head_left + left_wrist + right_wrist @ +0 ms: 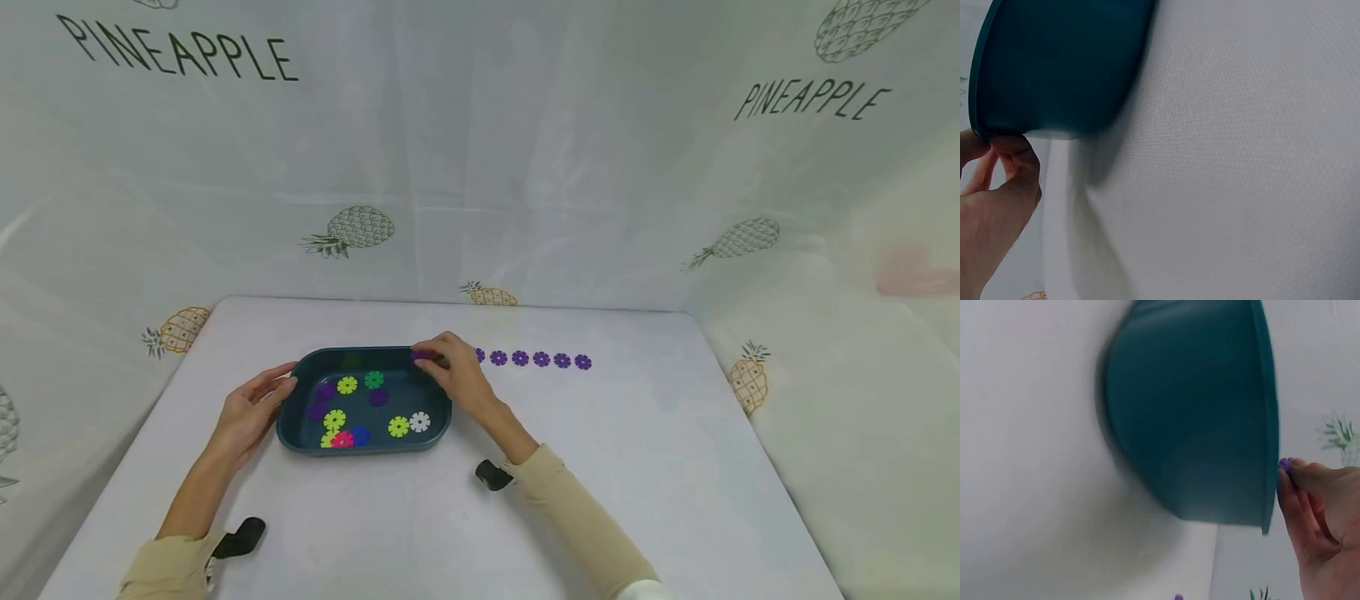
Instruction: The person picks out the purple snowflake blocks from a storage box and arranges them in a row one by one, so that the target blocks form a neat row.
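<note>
A dark teal tray (375,447) with rounded corners stands on the table, left of the middle. My left hand (243,417) grips its left end; in the left wrist view the thumb and fingers (1015,147) pinch the rim. Between thumb and fingertips, my right hand (467,383) holds a purple snowflake disc (419,355) over the tray's back right rim. Inside lie loose snowflake discs: several yellow ones (347,385), purple ones (378,397), a green one (373,380), a pink one (342,439), a blue one (361,436) and a white one (420,422).
To the right of the tray, a straight row of several purple snowflake discs (521,358) lies along the back of the white table (637,467). The right hand partly covers its left end. Behind the table hangs a pale pineapple-print cloth (480,167).
</note>
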Demonstrator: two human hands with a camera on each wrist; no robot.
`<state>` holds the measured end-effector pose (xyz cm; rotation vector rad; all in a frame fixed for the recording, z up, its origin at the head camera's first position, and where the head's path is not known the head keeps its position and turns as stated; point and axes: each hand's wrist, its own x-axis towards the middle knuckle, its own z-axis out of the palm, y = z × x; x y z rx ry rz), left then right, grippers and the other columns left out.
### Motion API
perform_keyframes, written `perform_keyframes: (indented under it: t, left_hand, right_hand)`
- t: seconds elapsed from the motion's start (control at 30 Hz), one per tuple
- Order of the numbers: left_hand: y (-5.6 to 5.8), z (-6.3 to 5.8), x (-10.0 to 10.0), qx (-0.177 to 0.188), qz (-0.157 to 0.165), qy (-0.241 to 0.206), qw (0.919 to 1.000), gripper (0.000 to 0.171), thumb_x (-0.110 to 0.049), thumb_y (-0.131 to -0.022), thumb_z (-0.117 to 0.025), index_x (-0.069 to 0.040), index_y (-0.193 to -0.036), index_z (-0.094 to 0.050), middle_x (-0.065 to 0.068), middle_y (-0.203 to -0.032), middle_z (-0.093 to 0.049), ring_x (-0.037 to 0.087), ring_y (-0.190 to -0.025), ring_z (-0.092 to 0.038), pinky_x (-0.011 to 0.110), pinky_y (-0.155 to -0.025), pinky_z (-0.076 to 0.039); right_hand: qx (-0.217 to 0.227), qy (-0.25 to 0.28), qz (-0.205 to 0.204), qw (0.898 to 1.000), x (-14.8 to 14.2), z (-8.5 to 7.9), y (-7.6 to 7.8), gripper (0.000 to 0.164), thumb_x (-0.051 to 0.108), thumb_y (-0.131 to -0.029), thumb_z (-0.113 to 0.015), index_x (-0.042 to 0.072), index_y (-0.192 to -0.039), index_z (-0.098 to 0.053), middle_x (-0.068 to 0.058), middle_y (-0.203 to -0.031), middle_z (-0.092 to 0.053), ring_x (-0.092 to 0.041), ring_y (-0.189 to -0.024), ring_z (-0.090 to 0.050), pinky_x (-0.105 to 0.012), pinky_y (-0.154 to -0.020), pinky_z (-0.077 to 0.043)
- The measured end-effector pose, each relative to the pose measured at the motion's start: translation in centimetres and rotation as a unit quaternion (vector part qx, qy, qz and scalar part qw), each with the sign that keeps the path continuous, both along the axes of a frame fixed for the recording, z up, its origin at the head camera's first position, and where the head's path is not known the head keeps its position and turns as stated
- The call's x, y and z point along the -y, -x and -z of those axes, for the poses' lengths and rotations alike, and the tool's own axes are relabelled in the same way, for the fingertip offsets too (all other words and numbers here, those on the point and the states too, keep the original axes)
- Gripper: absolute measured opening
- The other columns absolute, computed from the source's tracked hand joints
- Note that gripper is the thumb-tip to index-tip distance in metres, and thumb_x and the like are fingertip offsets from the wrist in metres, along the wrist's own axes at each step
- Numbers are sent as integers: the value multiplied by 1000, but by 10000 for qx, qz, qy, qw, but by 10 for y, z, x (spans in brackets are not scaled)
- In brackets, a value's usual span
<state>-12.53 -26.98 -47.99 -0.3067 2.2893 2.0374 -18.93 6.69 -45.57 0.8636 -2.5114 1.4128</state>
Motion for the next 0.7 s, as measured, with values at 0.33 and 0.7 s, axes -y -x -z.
perform_keyframes:
  t: [0.33, 0.7]
  left_hand:
    - [0, 3, 2, 5, 24, 187, 9998, 61, -43, -99, -68, -12, -150, -53, -21, -110, -60, -5, -102, -59, 10, -83, -51]
    - [1, 2, 1, 57, 22, 173, 9998, 60, -44, -98, -68, -15, -149, -54, -20, -110, -60, -3, -101, -58, 11, -81, -51]
  right_hand:
    - [-19, 0, 577, 9983, -28, -3, 8, 24, 7, -99, -69, 4, -121, -74, -9, -107, -66, -20, -99, -66, -30, -85, -59]
    - [79, 241, 947, 9952, -64, -2, 14, 23, 3, -97, -70, 1, -119, -74, -11, -106, -65, -23, -98, -67, -34, -87, -59]
